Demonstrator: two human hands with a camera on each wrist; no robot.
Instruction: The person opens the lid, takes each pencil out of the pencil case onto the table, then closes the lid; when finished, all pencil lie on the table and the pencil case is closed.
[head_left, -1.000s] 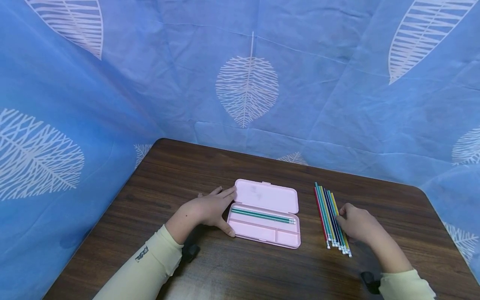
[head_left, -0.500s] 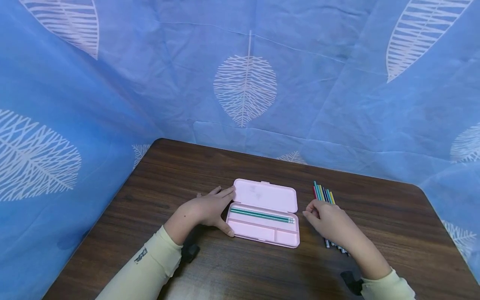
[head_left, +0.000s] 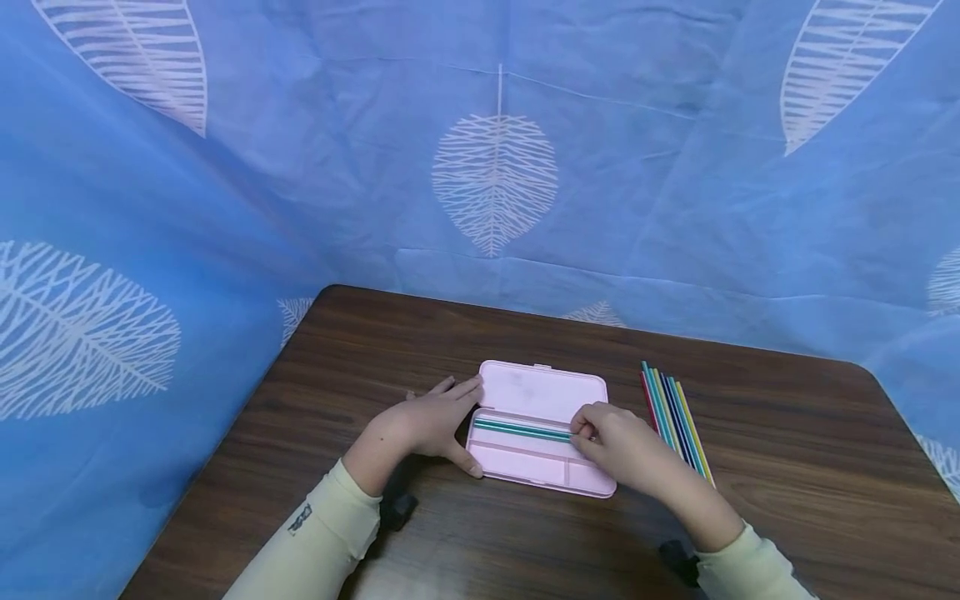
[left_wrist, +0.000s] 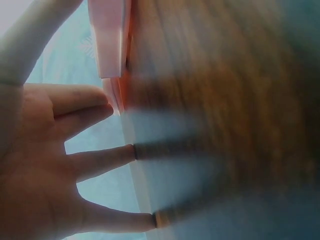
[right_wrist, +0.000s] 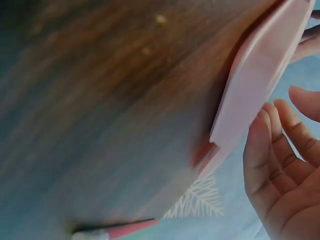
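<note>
An unlidded pink pencil case (head_left: pixel 517 465) lies on the table, its lid (head_left: pixel 543 392) folded back behind it. Two green pencils (head_left: pixel 517 429) lie in its rear compartment. My left hand (head_left: pixel 431 425) rests at the case's left end with fingers spread; the left wrist view shows its palm (left_wrist: pixel 45 165). Over the case's right end is my right hand (head_left: pixel 626 450), its bent fingertips by the green pencils' right ends, which it hides. In the right wrist view, the thumb (right_wrist: pixel 305 102) stands apart from the bent fingers (right_wrist: pixel 262 135), with nothing visible between them.
Several coloured pencils (head_left: pixel 671 412) in red, green, yellow and dark blue lie side by side right of the case, partly hidden by my right forearm. The dark wood table (head_left: pixel 420 333) ends at a blue leaf-patterned cloth (head_left: pixel 637 192).
My right hand has left the loose pencils and moved left to the pencil case. The left hand has kept its place. The view has shifted slightly.
</note>
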